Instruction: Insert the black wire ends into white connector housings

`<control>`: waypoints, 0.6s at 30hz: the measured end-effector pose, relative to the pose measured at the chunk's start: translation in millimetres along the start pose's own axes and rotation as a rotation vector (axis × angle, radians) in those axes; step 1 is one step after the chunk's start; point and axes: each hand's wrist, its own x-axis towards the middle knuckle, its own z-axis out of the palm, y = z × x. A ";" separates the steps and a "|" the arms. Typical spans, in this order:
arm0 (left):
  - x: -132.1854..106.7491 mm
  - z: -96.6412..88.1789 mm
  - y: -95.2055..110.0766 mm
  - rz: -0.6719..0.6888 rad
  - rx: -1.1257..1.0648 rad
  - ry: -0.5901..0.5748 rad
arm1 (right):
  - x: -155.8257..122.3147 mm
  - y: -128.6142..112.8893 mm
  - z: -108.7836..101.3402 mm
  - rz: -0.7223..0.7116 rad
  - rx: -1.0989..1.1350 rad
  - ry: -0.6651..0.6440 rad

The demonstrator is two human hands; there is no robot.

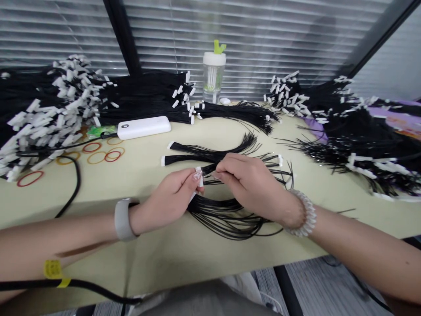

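In the middle of the table, my left hand [174, 193] pinches a white connector [201, 179] between thumb and fingers. Black wires run from that connector toward my right hand [253, 184], whose thumb and forefinger are closed on a thin wire close to it. Under both hands spreads a loose bundle of black wires [226, 219], curving to the right. Just beyond lie two more wire bundles [197, 153], each with a white connector at its left end. My right fingers partly hide the wire they grip.
Large heaps of black cables with white connectors [66, 109] fill the back left, with more cable heaps [355, 131] at the right. A white power bank [144, 127], rubber bands [112, 156] and a bottle [213, 77] stand or lie behind. A black cable [75, 184] crosses the left side.
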 end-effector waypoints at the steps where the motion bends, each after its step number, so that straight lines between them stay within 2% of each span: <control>1: -0.1 -0.1 0.0 0.000 0.005 -0.002 | 0.1 0.3 -0.2 -0.012 -0.002 -0.003; 5: -0.2 -0.4 0.9 0.001 0.007 -0.005 | 0.7 0.7 -0.1 -0.085 -0.023 0.005; 9: -0.1 -0.6 2.8 0.028 0.001 -0.041 | 0.1 1.7 4.5 -0.125 -0.091 0.077; 14: -0.6 -1.4 4.4 0.034 0.046 -0.061 | -3.0 3.8 13.9 -0.252 -0.167 0.138; 18: -0.2 -2.2 4.3 0.045 0.052 -0.061 | -3.9 3.7 17.2 -0.263 -0.172 0.154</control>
